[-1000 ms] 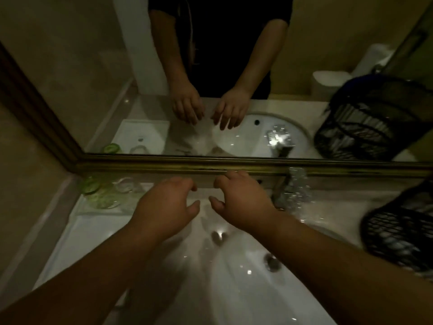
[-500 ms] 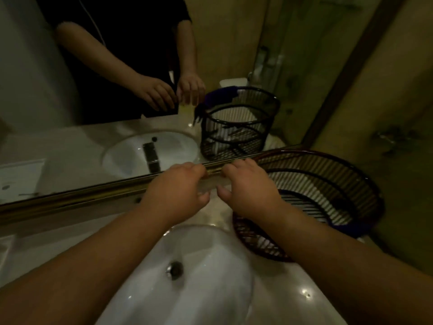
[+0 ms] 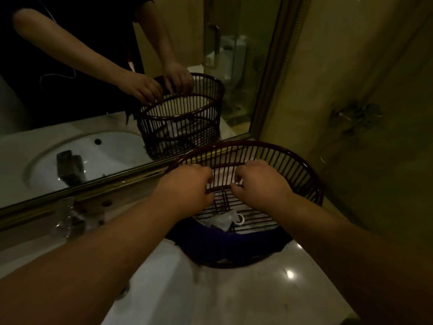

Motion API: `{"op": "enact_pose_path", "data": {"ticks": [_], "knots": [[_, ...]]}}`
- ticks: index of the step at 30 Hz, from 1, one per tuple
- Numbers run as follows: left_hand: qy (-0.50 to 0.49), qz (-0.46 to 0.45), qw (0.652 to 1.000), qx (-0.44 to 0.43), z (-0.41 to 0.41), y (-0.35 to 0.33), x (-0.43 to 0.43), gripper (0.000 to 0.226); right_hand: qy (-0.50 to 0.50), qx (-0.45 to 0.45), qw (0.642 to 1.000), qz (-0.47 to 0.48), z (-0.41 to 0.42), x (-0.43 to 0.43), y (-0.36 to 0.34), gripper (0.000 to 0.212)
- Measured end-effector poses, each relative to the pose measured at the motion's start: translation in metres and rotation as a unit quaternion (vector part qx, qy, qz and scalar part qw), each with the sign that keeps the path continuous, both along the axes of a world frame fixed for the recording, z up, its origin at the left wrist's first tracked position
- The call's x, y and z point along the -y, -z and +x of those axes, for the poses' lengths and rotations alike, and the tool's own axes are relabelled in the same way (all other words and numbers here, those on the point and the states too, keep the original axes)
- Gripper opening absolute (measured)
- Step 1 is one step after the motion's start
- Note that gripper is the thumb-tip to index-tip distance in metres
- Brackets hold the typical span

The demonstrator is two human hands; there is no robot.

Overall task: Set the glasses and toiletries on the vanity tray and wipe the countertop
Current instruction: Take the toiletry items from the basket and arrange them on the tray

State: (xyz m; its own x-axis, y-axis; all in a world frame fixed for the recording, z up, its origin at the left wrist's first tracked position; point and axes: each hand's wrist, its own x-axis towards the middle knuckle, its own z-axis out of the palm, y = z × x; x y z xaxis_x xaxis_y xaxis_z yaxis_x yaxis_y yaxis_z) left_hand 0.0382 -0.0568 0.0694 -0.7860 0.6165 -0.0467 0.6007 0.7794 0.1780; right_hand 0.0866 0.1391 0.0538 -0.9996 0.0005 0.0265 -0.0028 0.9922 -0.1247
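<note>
- Fingers (image 3: 239, 177) of the right hand (image 3: 260, 184) were curled downward over the inner ring of bars in the dark slatted basket (image 3: 293, 165); they seemed hooked on those bars, though the dim light left the grip itself unclear
- left hand (image 3: 185, 188) sat just beside the right, fingers bent and bunched at the same ring; whether they pinched a bar could not be told
- basket stood on the pale countertop (image 3: 269, 289), right of the white sink (image 3: 145, 277), its far rim near the gold mirror frame (image 3: 93, 186)
- inside the basket: a dark blue cloth (image 3: 225, 242) draped along the near wall; a whitish crumpled packet (image 3: 221, 220) and a small white ring-shaped item (image 3: 240, 219) lay on the slatted bottom; their nature too dim to tell
- a faucet (image 3: 70, 221) stood behind the sink, blurred
- mirror (image 3: 117, 102) repeated both hands and the basket; no vanity tray in view
</note>
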Motion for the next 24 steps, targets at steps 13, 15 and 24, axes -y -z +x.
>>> {"op": "enact_pose_path", "data": {"ticks": [13, 15, 24], "knots": [[-0.044, -0.215, 0.958, 0.184, -0.034, 0.078, -0.050, 0.036, -0.091, 0.323, 0.942, 0.015, -0.067, 0.007, 0.083, 0.014], [-0.042, -0.226, 0.952, 0.202, -0.035, 0.084, -0.053, 0.038, -0.085, 0.308, 0.948, 0.002, -0.069, 0.015, 0.097, 0.018], [-0.022, -0.217, 0.958, 0.184, -0.036, 0.091, -0.055, 0.029, -0.140, 0.460, 0.874, 0.067, -0.080, 0.020, 0.115, 0.036]]}}
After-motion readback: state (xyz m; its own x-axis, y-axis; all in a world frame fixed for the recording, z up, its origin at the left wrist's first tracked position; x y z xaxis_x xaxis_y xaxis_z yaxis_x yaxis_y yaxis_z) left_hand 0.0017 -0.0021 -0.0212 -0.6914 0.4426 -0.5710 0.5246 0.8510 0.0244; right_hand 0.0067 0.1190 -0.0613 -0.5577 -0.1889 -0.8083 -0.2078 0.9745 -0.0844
